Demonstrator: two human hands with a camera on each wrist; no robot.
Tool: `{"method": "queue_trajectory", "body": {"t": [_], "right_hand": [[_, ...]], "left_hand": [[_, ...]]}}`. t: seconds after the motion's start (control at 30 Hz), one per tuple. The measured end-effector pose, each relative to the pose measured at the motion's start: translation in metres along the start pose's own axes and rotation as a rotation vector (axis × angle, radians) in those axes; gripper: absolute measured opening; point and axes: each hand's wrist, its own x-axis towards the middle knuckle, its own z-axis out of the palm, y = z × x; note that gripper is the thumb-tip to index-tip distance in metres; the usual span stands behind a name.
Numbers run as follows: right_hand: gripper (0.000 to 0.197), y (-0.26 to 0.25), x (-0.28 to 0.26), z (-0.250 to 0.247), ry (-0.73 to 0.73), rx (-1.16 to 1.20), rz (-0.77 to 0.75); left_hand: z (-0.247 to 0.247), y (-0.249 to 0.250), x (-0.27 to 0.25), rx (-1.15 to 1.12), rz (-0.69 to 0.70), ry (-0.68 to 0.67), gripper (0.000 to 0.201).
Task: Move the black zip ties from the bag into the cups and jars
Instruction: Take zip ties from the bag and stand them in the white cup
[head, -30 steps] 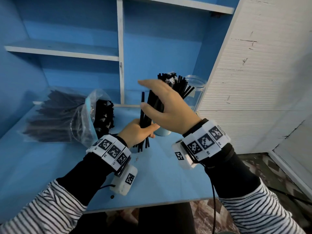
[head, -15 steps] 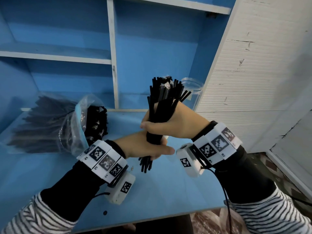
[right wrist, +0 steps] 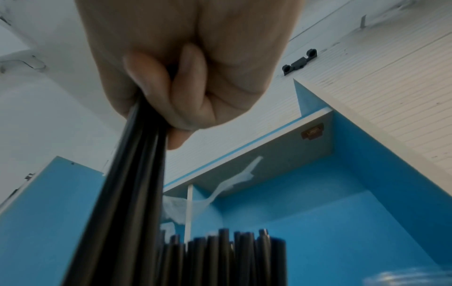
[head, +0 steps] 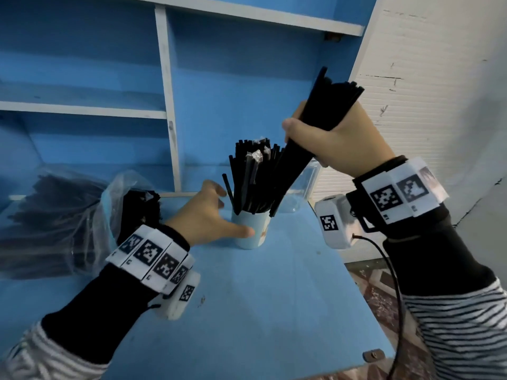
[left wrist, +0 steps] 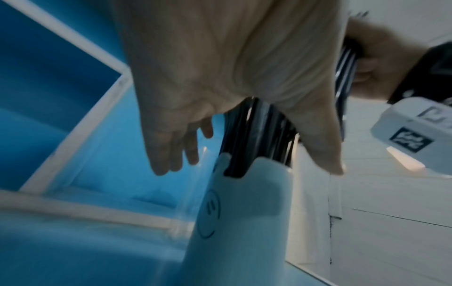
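My right hand (head: 315, 135) grips a thick bundle of black zip ties (head: 326, 105), fist closed round it (right wrist: 171, 92). The bundle is tilted, and its lower end (head: 277, 204) is at the rim of a light blue cup (head: 251, 231). That cup stands on the blue table and holds several upright zip ties (head: 252, 174). My left hand (head: 233, 212) is spread open at the cup, fingers straight behind it and thumb across its front. In the left wrist view the cup (left wrist: 239, 212) stands between thumb and fingers (left wrist: 171, 151). A clear bag (head: 68, 220) of zip ties lies at the left.
A clear jar (head: 304, 187) stands behind the cup, partly hidden by the bundle. Blue shelves (head: 82, 108) rise behind the table (head: 260, 311). A white slatted wall (head: 425, 91) is on the right. The table's front right edge is near my right wrist.
My left hand let go of the bundle and moved to the cup, opening. My right hand lifted the bundle up and right, tilting its lower end toward the cup.
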Motion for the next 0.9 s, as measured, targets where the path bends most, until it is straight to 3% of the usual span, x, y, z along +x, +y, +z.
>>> {"method": "queue_trajectory", "body": {"t": [0.1,0.37,0.5,0.6,0.77,0.9], "right_hand": [[0.024,0.006,0.006,0.005,-0.020,-0.007,0.008],[0.020,0.018,0.021,0.017,-0.046,0.003,0.042],[0.019,0.021,0.023,0.020,-0.049,0.021,0.035],[0.019,0.022,0.021,0.019,-0.041,0.034,0.024],[0.021,0.019,0.012,0.017,-0.047,0.050,0.001],[0.023,0.015,0.009,0.014,-0.038,0.076,-0.020]], "left_hand": [[0.008,0.000,0.023,-0.155,0.117,-0.031,0.124],[0.011,-0.001,0.052,-0.239,0.288,-0.069,0.104],[0.014,-0.002,0.050,-0.259,0.251,-0.053,0.074],[0.014,0.002,0.045,-0.294,0.242,-0.083,0.063],[0.011,0.011,0.025,-0.323,0.318,-0.077,0.054],[0.001,0.001,0.021,-0.192,0.217,-0.110,0.074]]}}
